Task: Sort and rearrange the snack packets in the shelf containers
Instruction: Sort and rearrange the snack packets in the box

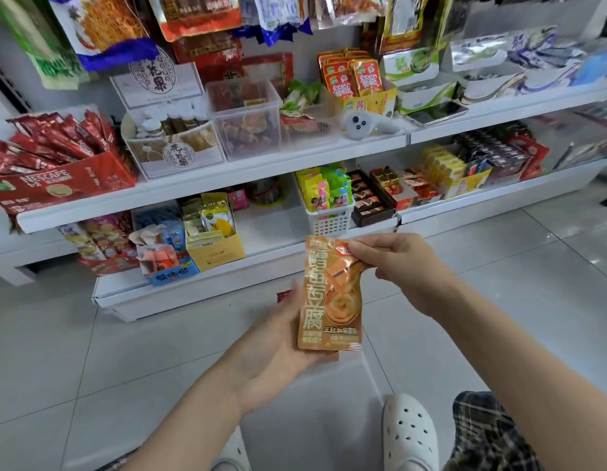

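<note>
Our left hand (278,338) lies palm up with fingers fairly straight under the lower end of an orange snack packet (331,295), while our right hand (402,266) pinches its top right corner. The packet hangs in front of the white shelves (207,185), above the tiled floor (499,317); its long axis runs upright, top edge toward the shelves (printed face toward us). A white slotted basket (331,220) of small packets stands just beyond it.
</note>
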A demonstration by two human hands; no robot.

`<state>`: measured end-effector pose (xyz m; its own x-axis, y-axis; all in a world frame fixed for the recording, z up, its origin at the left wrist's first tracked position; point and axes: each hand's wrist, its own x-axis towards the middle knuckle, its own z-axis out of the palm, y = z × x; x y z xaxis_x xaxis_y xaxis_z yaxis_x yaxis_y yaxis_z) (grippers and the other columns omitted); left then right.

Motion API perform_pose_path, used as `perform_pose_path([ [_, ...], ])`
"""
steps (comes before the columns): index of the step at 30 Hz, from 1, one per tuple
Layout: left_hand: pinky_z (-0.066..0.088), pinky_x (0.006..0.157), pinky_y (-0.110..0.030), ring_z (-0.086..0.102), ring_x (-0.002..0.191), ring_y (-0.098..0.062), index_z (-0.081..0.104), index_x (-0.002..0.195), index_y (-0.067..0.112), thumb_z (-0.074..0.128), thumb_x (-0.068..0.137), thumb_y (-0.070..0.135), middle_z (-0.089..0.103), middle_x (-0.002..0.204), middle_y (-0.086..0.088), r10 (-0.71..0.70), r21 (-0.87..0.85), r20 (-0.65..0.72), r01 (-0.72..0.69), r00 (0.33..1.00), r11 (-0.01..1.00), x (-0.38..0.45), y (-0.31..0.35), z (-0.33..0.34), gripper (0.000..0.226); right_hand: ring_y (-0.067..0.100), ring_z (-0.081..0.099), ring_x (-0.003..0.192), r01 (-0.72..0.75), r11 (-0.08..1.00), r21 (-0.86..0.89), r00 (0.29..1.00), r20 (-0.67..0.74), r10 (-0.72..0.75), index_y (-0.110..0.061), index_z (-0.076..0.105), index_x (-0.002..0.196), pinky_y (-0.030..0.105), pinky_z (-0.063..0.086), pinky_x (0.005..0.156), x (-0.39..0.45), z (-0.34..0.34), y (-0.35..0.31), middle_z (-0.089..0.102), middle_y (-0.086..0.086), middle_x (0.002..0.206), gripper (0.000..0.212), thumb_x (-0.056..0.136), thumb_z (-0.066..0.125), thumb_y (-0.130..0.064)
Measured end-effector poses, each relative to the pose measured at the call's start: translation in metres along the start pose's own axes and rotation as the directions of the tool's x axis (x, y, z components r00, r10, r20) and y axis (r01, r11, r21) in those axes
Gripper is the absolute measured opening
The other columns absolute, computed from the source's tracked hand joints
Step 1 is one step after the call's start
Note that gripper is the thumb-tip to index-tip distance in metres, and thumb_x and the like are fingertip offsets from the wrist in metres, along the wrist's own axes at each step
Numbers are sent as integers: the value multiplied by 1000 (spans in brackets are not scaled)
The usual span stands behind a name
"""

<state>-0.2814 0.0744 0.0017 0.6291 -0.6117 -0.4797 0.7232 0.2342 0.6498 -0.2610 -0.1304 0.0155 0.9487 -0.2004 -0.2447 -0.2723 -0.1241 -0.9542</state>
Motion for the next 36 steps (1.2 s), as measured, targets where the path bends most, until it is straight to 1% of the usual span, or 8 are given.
perform_pose_path([
  [4, 27, 115, -54, 56, 120, -37, 57, 133, 4, 37, 95, 62, 59, 130, -24, -191, -265, 131, 220, 973, 939, 9, -3, 5, 73, 6, 54, 75, 42, 991, 126, 989, 133, -59, -13, 74, 100, 24, 39, 72, -1, 4, -1, 70, 0, 83, 22, 87, 66, -29],
  [8, 53, 87, -41, 62, 89, -24, 61, 127, 1, 78, 80, 20, 63, 101, -11, -143, -267, 226, 203, 963, 942, 10, -9, 10, 54, 15, 48, 82, 10, 943, 332, 963, 249, -98, -6, 66, 105, 30, 36, 78, 2, 3, -5, 61, 4, 86, 30, 87, 61, -30],
  [14, 59, 58, -25, 73, 78, -18, 60, 110, 2, 66, 84, 3, 74, 100, -14, 129, 67, -288, -114, 949, 991, 15, -2, 13, 26, 16, 69, 82, -204, 913, 354, 943, 322, 86, -8, 67, 109, 29, 58, 70, 1, -3, -12, 71, 9, 97, 38, 102, 42, -35],
  [18, 58, 59, -25, 73, 85, -22, 59, 100, 6, 63, 91, 4, 76, 97, -10, 297, 286, -395, -191, 869, 939, 13, -1, 9, 10, 23, 69, 102, -149, 960, 237, 949, 307, 71, -9, 69, 112, 34, 57, 83, 0, -8, -13, 73, 8, 108, 45, 98, 45, -43],
  [25, 56, 64, -23, 73, 91, -22, 60, 103, 7, 58, 94, 4, 76, 98, -8, 275, 323, -325, -167, 905, 931, 8, -2, 9, 10, 5, 63, 77, -68, 994, 82, 991, 117, 58, -18, 76, 85, 29, 45, 81, 1, -4, -6, 73, -2, 83, 23, 96, 58, -28],
  [28, 58, 83, -33, 70, 102, -26, 59, 115, 4, 61, 90, 13, 72, 109, -14, 191, 102, -224, -172, 955, 980, 6, 3, 11, 27, 6, 60, 79, -110, 981, 157, 990, 107, 94, -17, 74, 92, 31, 41, 86, 3, -6, -5, 70, -5, 80, 21, 97, 56, -27],
  [32, 49, 95, -48, 61, 110, -30, 60, 127, 9, 60, 81, 53, 66, 120, -15, 8, -237, 1, -8, 1000, 971, 6, 14, 17, 63, 10, 57, 88, -202, 900, 387, 949, 306, 82, -25, 71, 97, 33, 37, 90, 3, -7, -7, 62, -6, 81, 19, 97, 52, -26],
  [36, 52, 92, -41, 63, 95, -23, 63, 120, 4, 64, 88, 28, 65, 109, -13, -39, -117, 83, 49, 996, 992, 15, 3, 19, 41, 11, 54, 87, -233, 850, 472, 905, 425, 12, -28, 72, 82, 30, 38, 73, -2, 5, -8, 59, -8, 83, 15, 88, 59, -28],
])
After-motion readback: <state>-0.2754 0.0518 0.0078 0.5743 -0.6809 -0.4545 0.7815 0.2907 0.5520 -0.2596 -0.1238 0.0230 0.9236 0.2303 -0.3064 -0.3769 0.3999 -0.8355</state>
